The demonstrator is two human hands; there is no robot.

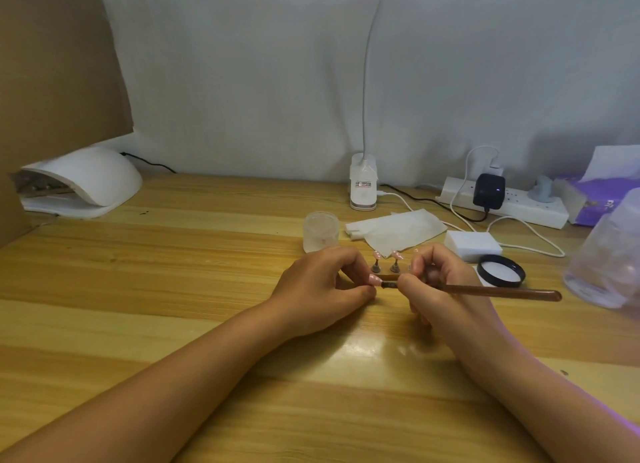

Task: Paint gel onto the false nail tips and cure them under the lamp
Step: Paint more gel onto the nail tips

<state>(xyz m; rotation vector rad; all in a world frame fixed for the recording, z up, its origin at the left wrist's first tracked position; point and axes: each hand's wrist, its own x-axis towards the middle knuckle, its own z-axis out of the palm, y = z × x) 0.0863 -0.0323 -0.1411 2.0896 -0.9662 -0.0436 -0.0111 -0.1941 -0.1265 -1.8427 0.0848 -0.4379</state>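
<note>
Nail tip pinched in L hand, R hand gripping brush (bristle end at the tip).

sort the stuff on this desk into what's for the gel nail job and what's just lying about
For the job: brush in the right hand, nail tip pinched by the left hand, tips on stands, open jar, black lid, curing lamp.
Lying about: power strip, tissue box, white block, clear plastic tub.

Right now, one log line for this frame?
step: painting gel | left hand: pinches nail tip | right hand: holds brush, bristles at tip | lamp: far left
</note>
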